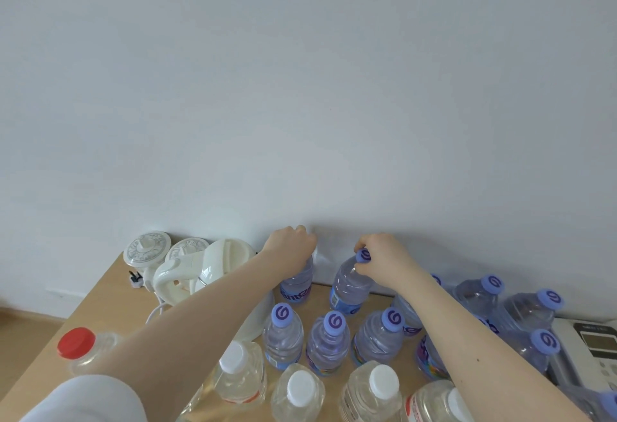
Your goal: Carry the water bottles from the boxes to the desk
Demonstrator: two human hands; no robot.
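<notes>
Water bottles, white caps (298, 395): nearest row along the lower edge of the frame, upright on the tabletop (100, 304).
Red-capped bottle (78, 346): lower left, upright, partly behind the left forearm.
Sleeve (86, 401): white, lower left corner.
Water bottles, purple caps (328, 341): three upright at lower centre, with more clustered at lower right, partly behind the right forearm.
Telephone (597, 345): right edge, just beside that cluster.
Kettle (227, 264): white, left of centre, behind the left forearm.
Left grip (290, 244): fingers curled over the top of the far left bottle (297, 283), hiding its cap. The bottle stands upright near the wall (300, 87).
Right grip (384, 258): thumb and fingers pinch the far right bottle (350, 288) at its neck, under the purple cap. The bottle is tilted.
Lidded cups (147, 249): far left corner of the tabletop, beside the kettle.
Plug (135, 279): just in front of the cups.
</notes>
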